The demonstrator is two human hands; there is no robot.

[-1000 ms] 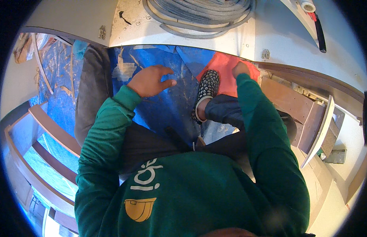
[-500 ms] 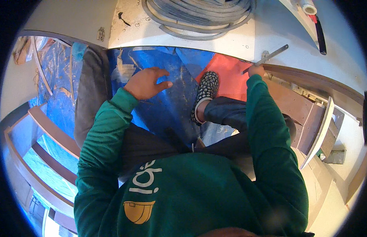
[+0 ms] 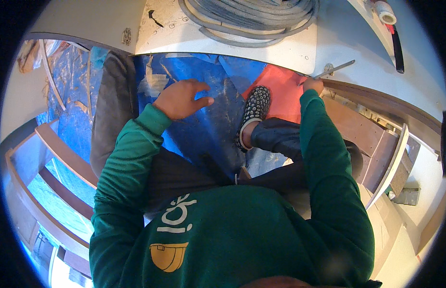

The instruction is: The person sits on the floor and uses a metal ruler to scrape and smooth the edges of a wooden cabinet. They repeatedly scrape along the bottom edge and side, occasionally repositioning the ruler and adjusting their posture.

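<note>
My right hand (image 3: 313, 85) is closed around a thin, flat grey metal strip (image 3: 336, 68), beside the end of a brown wooden edge. The strip slants up and to the right over the pale surface. Which tool it is, I cannot make out, as its lower part is hidden in my fist. My left hand (image 3: 182, 99) hovers over the blue sheet (image 3: 204, 120), with thumb and forefinger apart and nothing between them. A red sheet (image 3: 283, 93) lies just left of my right hand.
A coil of grey hose (image 3: 256, 19) rests on the white panel ahead. A roll (image 3: 385, 12) and a black-handled tool (image 3: 398, 50) are at the far right. Curved wooden frames stand on the left (image 3: 64, 153) and right (image 3: 388, 165). My dotted shoe (image 3: 256, 105) is on the sheets.
The metal strip has turned in my right hand and now looks narrower. My left hand has hardly moved. The whole view has shifted slightly.
</note>
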